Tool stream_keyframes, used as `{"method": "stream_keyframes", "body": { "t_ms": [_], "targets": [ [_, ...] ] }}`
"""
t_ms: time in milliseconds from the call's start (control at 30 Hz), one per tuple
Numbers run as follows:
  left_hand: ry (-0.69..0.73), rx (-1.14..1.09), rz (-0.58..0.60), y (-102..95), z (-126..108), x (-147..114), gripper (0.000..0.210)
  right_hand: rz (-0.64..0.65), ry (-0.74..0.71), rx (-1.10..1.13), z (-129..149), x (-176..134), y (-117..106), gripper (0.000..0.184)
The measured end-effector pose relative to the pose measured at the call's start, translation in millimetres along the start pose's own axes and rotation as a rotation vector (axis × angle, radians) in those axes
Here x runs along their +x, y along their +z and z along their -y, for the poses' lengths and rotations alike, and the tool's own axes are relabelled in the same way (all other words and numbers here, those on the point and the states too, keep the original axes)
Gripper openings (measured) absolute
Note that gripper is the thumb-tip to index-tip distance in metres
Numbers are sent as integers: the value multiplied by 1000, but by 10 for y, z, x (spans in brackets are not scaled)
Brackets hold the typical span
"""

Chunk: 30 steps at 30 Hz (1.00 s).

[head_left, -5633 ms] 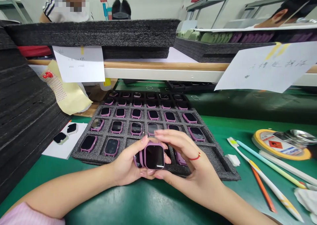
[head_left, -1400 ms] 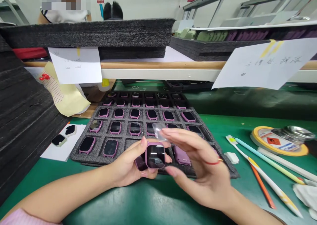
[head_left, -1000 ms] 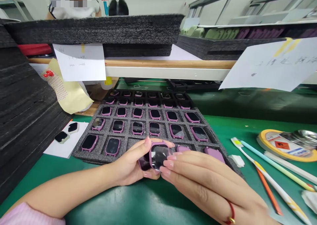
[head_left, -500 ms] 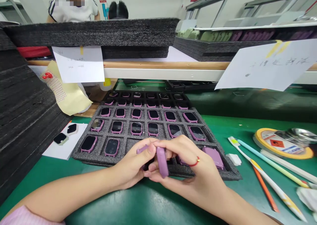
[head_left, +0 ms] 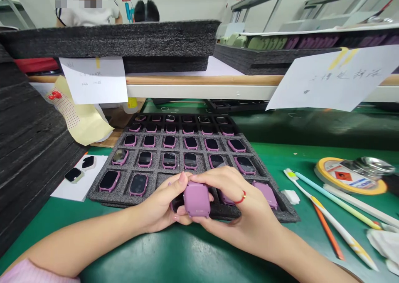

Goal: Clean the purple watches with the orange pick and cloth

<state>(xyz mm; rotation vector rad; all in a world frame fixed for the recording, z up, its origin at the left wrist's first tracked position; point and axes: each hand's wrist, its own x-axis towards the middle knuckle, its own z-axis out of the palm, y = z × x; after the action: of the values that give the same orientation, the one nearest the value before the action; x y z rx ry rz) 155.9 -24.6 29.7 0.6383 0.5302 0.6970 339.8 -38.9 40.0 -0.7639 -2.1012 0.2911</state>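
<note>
My right hand [head_left: 246, 208] is closed on a purple smartwatch case [head_left: 197, 200], its flat plain face toward me and small markings along the lower edge. My left hand [head_left: 163, 206] is closed round a second purple smartwatch [head_left: 177, 202] with a dark face, mostly hidden by the fingers and the first case. Both hands meet over the near edge of a dark foam tray [head_left: 124, 200]. Rows of purple smartwatches with black screens sit in its pockets. Two purple pieces, one of them a case [head_left: 264, 193], lie face down at the near right.
Two pale-framed watches [head_left: 73, 175] lie on white paper at left, beside stacked black foam [head_left: 25, 150]. Toothbrushes [head_left: 330, 216], an orange stick [head_left: 328, 231] and a tape roll [head_left: 349, 177] lie at right. Above runs a shelf [head_left: 193, 92] with hanging paper notes; a person is beyond.
The purple smartwatch case in my right hand has turned from edge-on to show its flat face. Both hands stay close together; the whole view has shifted slightly.
</note>
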Motion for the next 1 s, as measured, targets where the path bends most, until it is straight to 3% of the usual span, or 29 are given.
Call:
{"method": "stream_keyframes", "body": {
  "t_ms": [167,233,333,400,567,700,833,1000],
  "targets": [
    [191,-77,-371,104,-48,-53,36,-29,124,-132,-97,0,-22,41],
    [282,-64,-495,126,-142,-62,28,60,188,-178,-152,1,-8,34],
    [350,-79,-558,129,-302,-61,14,214,220,-228,-212,5,-1,31],
    [309,-78,-535,121,-362,-63,28,193,203,-229,-214,11,-28,33],
    [172,221,-281,107,-255,-84,62,-97,81,-91,-58,15,-113,32],
    [125,402,-192,98,-123,-85,63,29,12,-12,82,22,-48,46],
    [11,371,-85,82,-112,-82,71,37,58,43,94,49,51,18],
    [-45,184,-70,85,-113,-46,53,-32,90,64,61,48,72,14]
  ]
}}
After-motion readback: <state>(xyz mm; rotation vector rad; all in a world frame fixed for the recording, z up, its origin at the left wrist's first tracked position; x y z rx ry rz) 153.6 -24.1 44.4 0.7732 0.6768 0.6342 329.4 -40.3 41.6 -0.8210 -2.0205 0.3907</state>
